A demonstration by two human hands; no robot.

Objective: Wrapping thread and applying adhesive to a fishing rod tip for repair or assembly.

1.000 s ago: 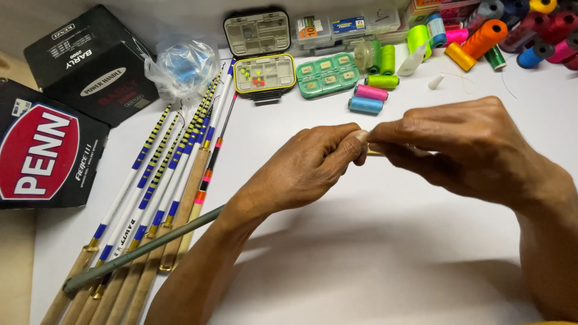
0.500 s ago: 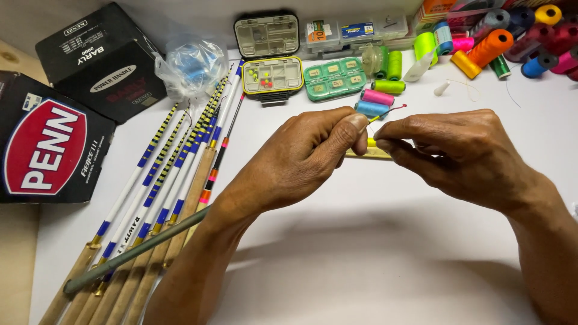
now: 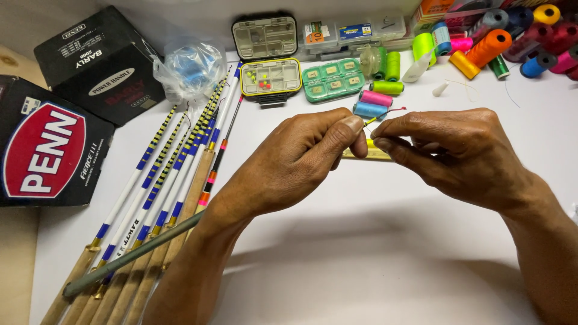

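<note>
My left hand (image 3: 301,159) and right hand (image 3: 448,150) met over the white table (image 3: 373,253), both pinched narrow on a thin rod tip (image 3: 385,113) with a red end that stuck up and to the right from between my fingertips. A yellow strip (image 3: 370,154) lay on the table just under my thumbs. To my left lay a row of striped fishing rods (image 3: 162,180), and beyond my hands sat pink and blue thread spools (image 3: 373,103).

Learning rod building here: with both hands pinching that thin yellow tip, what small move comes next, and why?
Probably ease the fingertips apart along the thin yellow tip. The left hand and right hand pinch it almost touching, hiding the spot between them, above the white table.
</note>
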